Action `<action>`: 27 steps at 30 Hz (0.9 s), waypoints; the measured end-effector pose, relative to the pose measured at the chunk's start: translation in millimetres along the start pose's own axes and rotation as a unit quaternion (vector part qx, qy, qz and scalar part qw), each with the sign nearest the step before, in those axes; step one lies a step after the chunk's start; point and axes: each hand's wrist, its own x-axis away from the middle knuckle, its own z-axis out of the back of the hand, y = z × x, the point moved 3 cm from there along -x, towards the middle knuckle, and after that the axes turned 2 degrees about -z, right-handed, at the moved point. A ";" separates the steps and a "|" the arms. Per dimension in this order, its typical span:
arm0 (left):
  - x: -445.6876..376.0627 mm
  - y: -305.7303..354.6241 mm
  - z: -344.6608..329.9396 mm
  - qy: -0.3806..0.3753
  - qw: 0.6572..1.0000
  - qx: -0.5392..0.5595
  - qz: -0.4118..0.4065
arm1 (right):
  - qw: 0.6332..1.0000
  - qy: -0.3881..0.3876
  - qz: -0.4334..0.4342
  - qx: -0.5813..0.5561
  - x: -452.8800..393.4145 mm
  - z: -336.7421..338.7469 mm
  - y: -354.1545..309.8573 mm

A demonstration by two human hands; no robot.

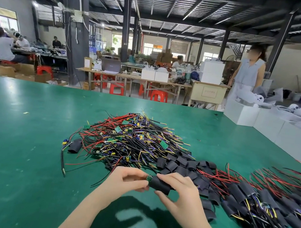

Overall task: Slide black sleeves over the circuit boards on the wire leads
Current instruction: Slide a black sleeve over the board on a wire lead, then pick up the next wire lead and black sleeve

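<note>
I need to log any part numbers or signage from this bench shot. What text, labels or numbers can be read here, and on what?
None can be read.
Framed sign on the beige cabinet: characters too blurred to read.
Label on the brown box: too small.
Green circuit boards in the wire pile: no markings resolvable.
Black sleeve in the hands: no print visible.

Most of the small green circuit board (149, 178) sits hidden inside the black tubular sleeve (160, 185); only its end peeks out. The sleeved red-and-black wire bundle (276, 205) is cut by the right edge. The standing person's face looks blurred.
</note>
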 end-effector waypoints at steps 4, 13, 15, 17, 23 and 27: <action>-0.3 -0.3 1.2 0.028 1.000 0.006 0.004 | 0.997 0.033 0.056 0.048 -0.8 -1.6 -2.1; 1.4 2.3 -1.2 0.006 0.999 -0.042 -0.012 | 0.983 0.029 0.133 0.122 -0.6 -5.5 -6.8; 0.8 5.7 -2.5 0.015 0.998 -0.038 -0.037 | 0.971 0.040 0.161 0.174 -2.8 -2.8 -10.4; -0.5 10.6 -1.2 0.043 0.996 -0.030 -0.073 | 0.957 0.082 0.176 0.218 -5.2 4.2 -12.7; -0.3 3.0 28.1 0.240 0.960 -0.128 -0.066 | 0.913 0.274 0.041 0.298 -2.2 59.5 17.5; 2.9 -5.3 48.8 0.369 0.866 -0.337 0.004 | 0.872 0.298 -0.141 0.362 10.1 87.3 62.6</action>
